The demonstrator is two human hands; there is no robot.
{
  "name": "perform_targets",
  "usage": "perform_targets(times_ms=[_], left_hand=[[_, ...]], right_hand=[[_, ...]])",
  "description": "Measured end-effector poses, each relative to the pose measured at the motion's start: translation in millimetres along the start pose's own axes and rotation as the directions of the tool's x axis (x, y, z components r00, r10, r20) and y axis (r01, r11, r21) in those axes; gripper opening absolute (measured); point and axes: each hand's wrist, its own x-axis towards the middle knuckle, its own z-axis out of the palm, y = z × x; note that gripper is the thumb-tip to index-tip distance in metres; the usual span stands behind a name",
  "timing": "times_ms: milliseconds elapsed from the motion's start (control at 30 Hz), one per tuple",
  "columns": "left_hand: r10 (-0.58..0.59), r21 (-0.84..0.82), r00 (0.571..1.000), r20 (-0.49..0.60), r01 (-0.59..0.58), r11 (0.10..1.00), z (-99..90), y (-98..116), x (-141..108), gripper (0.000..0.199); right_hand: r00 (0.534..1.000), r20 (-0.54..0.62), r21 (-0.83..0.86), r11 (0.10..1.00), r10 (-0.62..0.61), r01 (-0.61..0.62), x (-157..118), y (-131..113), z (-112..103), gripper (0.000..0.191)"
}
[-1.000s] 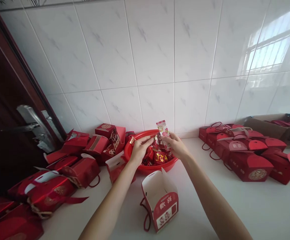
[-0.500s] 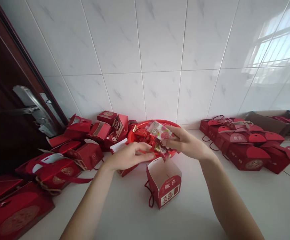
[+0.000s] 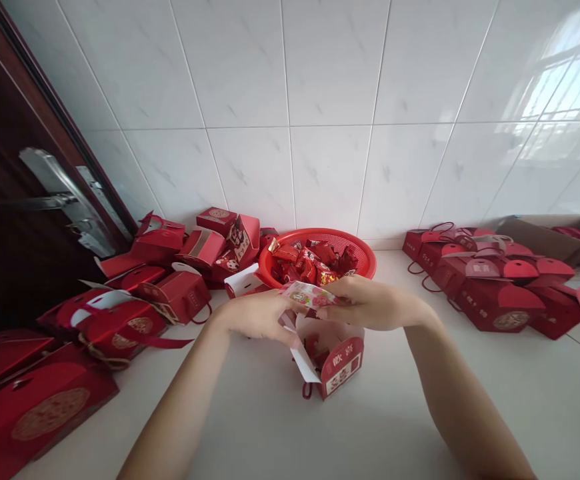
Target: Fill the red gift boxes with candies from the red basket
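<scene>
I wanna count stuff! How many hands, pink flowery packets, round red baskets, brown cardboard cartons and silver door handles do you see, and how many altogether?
Bare hands (left hand, right hand): 2
Pink-and-white flowered packet: 1
Round red plastic basket: 1
Brown cardboard carton: 1
Silver metal door handle: 1
Total: 6

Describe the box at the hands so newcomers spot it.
Below the tiled wall sits a red basket of wrapped sweets. In front stands an open red gift box. Unlike boxes clustered left and right, it sits under the left hand and right hand.
</scene>
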Motion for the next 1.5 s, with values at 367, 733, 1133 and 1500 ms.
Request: perform_targets(times_ms=[367,733,1133,1500], left_hand=[[0.095,-0.147,0.995,0.010,-0.092,0.985,2.5,-10.8,5.4,0.042],[0.042,-0.092,0.998,-0.038,-0.045,0.995,-2.3,-2.9,0.0,0.061],[0.044,-0.086,0.999,-0.022,-0.046,0.995,-1.5,-2.2,0.4,0.060],[0.020,-0.113,0.999,-0.027,-0.023,0.993,0.0,-4.8,1.9,0.074]], right_hand=[[0.996,-0.010,0.035,0.995,0.093,-0.092,3.1,-5.4,2.7,0.025],[0.960,0.267,-0.174,0.984,0.090,-0.044,6.7,-3.5,8.2,0.024],[0.941,0.247,-0.258,0.952,0.232,-0.167,17.6,5.3,16.6,0.022],[0.961,0.077,-0.650,0.744,0.267,-0.155,0.1,-12.4,17.7,0.022]])
